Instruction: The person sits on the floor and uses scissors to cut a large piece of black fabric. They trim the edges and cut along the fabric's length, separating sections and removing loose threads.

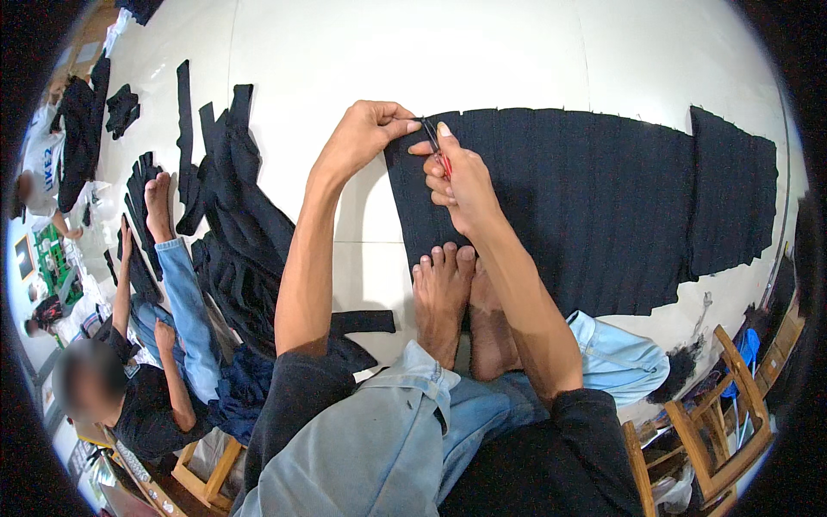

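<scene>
A wide black fabric panel point(586, 198), ribbed in long parallel strips, lies on the pale surface in front of me and to the right. At its upper left corner my left hand point(366, 138) pinches the fabric's edge between thumb and fingertips. My right hand point(465, 181) is closed round small red-handled thread snips point(446, 165). Their dark blades point up and left, close beside my left fingertips at the corner. Whether the blades touch a thread is too small to tell. My bare feet point(442, 289) rest against the panel's near left edge.
A second black piece point(732, 189) overlaps the panel's right end. Left of me lies a heap of black fabric strips point(233, 181), with a short strip point(366, 321) nearer. A seated person point(155, 388) is beside it, legs outstretched. A wooden chair frame point(719, 422) stands lower right.
</scene>
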